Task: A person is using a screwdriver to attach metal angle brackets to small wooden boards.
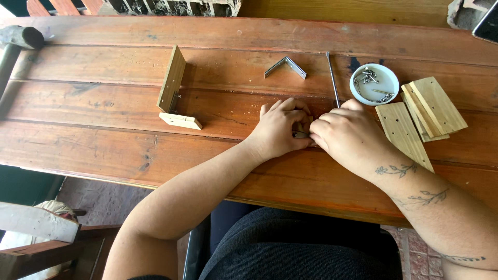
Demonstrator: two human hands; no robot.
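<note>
My left hand (280, 127) and my right hand (345, 132) meet at the middle of a reddish wooden table (104, 103), fingers curled together around a small metal piece (301, 134) that is mostly hidden between them. What the piece is cannot be told. A thin screwdriver shaft (332, 78) lies just beyond my right hand, its handle end hidden under it. A metal angle bracket (286, 66) lies farther back, apart from both hands.
A white bowl (374, 84) of screws sits at the right, next to several flat wooden boards (423, 114). Two joined wooden pieces (173, 88) stand left of centre. A mallet head (21, 36) rests at the far left edge. A chair (36, 233) is below left.
</note>
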